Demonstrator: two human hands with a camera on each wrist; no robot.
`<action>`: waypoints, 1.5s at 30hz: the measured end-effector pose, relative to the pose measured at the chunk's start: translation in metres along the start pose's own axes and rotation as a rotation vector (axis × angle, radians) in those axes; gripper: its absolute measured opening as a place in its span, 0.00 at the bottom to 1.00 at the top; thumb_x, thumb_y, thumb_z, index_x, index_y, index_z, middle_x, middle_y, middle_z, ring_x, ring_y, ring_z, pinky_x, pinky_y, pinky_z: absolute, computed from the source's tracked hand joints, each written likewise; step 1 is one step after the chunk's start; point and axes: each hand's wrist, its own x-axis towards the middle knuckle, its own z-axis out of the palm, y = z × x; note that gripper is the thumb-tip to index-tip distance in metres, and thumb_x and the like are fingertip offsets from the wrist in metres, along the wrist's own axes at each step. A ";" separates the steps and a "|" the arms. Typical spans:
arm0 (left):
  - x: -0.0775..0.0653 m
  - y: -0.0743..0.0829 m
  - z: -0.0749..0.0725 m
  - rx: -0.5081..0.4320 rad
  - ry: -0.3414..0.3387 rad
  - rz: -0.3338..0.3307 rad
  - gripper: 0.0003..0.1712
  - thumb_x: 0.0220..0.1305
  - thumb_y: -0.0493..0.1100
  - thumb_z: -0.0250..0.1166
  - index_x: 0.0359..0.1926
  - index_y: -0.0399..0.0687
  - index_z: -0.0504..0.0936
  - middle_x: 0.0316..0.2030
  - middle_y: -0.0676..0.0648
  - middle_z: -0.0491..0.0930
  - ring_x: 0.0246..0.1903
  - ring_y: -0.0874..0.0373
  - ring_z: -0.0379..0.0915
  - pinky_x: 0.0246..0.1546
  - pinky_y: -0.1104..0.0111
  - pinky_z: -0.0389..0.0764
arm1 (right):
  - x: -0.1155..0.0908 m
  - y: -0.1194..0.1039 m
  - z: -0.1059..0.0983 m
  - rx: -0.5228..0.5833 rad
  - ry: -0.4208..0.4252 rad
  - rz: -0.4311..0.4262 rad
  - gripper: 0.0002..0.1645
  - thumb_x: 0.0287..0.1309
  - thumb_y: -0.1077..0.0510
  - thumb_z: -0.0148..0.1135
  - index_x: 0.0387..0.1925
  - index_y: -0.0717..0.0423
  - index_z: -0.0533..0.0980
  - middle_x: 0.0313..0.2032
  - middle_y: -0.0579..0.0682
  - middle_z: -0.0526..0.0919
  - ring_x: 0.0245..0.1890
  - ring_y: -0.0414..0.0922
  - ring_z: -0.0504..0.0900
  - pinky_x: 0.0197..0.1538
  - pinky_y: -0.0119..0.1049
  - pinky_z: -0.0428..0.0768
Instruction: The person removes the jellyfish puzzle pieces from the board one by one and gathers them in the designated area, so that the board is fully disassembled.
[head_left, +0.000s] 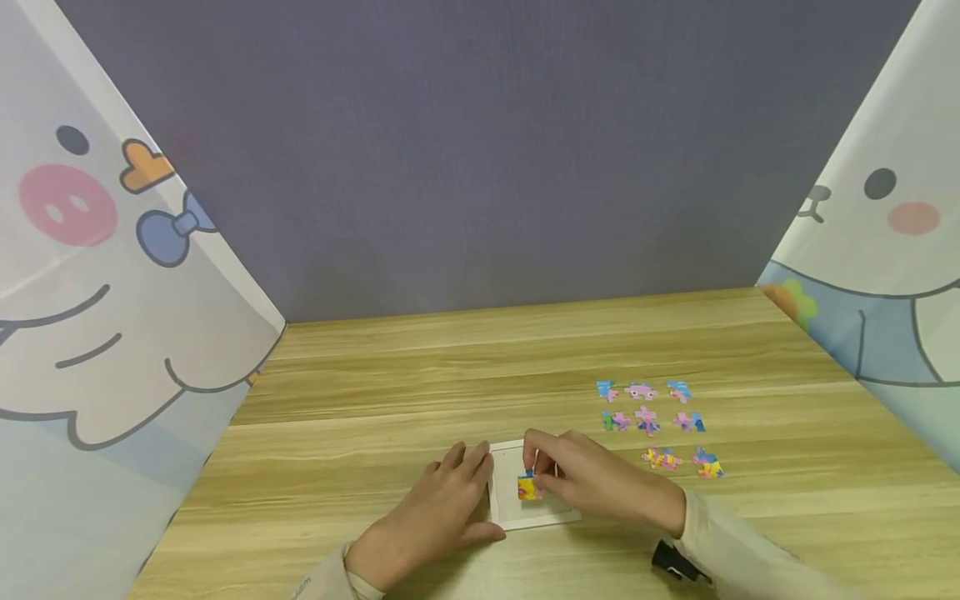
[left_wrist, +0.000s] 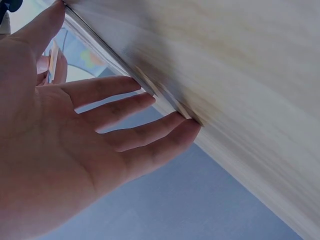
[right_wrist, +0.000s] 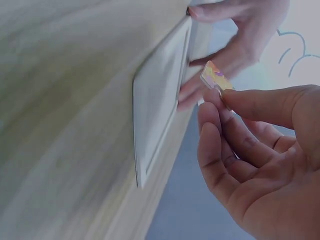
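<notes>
A white square puzzle frame (head_left: 525,525) lies on the wooden table in the head view, its inside bare apart from what the hand covers. My left hand (head_left: 441,510) rests at its left side, fingers extended, with fingertips at the frame's edge in the left wrist view. Between thumb and fingertips, my right hand (head_left: 592,475) pinches a yellow puzzle piece (head_left: 529,488) with pink and blue bits. That piece is held up above the frame in the right wrist view, where the frame's white tray floor (right_wrist: 160,95) shows.
Several loose puzzle pieces (head_left: 647,420) lie in rows to the right of the frame. A black object (head_left: 677,562) is by the right sleeve. A grey panel (head_left: 495,167) stands behind the wooden table (head_left: 390,375), with cartoon-printed sheets (head_left: 97,250) at both sides.
</notes>
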 end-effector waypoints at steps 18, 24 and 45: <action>0.000 0.000 0.001 -0.063 0.032 -0.016 0.49 0.54 0.70 0.66 0.62 0.37 0.74 0.66 0.40 0.70 0.60 0.38 0.71 0.43 0.49 0.83 | -0.024 0.009 -0.036 -0.040 0.117 0.039 0.11 0.64 0.70 0.59 0.37 0.50 0.71 0.29 0.41 0.84 0.28 0.38 0.82 0.28 0.30 0.76; 0.000 0.000 0.001 -0.079 0.027 -0.036 0.48 0.53 0.70 0.68 0.63 0.38 0.73 0.66 0.42 0.70 0.61 0.39 0.70 0.44 0.48 0.82 | -0.029 0.012 -0.047 -0.133 0.177 0.041 0.14 0.61 0.71 0.61 0.37 0.50 0.71 0.27 0.39 0.82 0.28 0.33 0.78 0.30 0.30 0.76; 0.001 -0.001 0.000 -0.122 0.004 -0.032 0.48 0.54 0.69 0.67 0.63 0.38 0.73 0.67 0.42 0.69 0.62 0.37 0.70 0.46 0.47 0.81 | -0.049 0.040 -0.077 -0.180 0.182 0.136 0.11 0.61 0.71 0.62 0.38 0.56 0.71 0.28 0.43 0.85 0.24 0.36 0.80 0.28 0.30 0.76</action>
